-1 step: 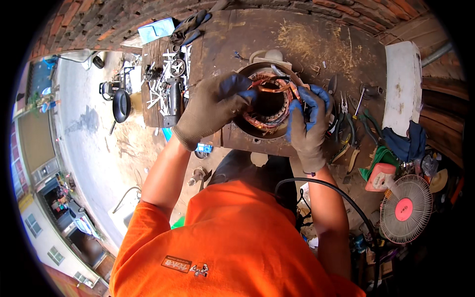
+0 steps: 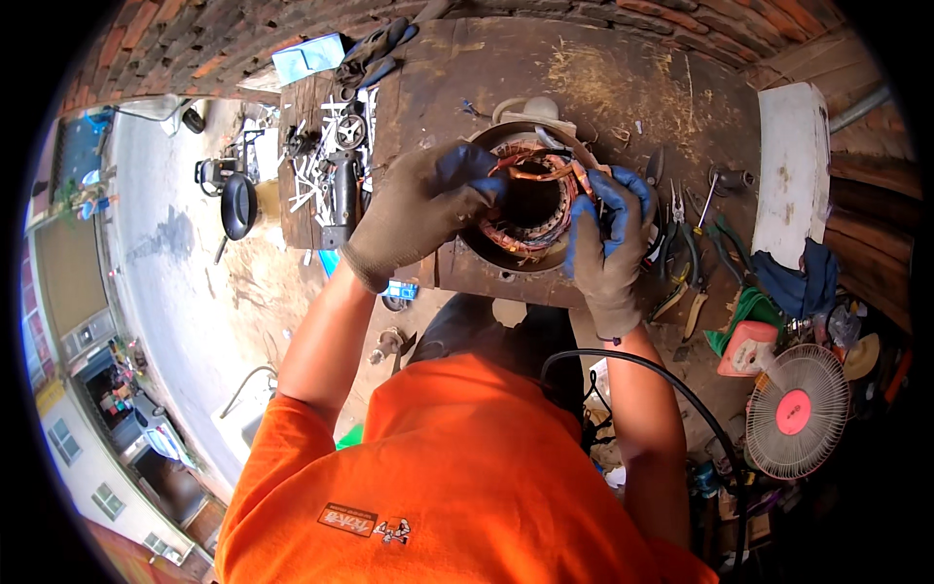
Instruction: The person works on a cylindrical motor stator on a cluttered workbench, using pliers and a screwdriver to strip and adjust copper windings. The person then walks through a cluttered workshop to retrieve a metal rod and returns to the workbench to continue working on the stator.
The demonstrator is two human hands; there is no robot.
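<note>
An electric motor stator [image 2: 492, 255] stands on the worktable, its round metal housing lined with copper windings [image 2: 530, 237]. Both my hands wear brown gloves with blue fingertips. My left hand [image 2: 425, 208] is closed at the left rim, its fingertips pinching the end of some reddish-brown wire leads [image 2: 538, 176] that cross above the bore. At the right rim, my right hand [image 2: 613, 248] has its thumb and fingers curled around the other end of these leads. The exact grip there is partly hidden by the fingers.
Pliers [image 2: 693, 255], a screwdriver [image 2: 705, 202] and cutters lie right of the stator. A white board [image 2: 790, 161] edges the table. Left are a black power tool [image 2: 342, 190] and white strips. A fan [image 2: 796, 412] stands lower right; a black cable [image 2: 691, 389] arches past my right arm.
</note>
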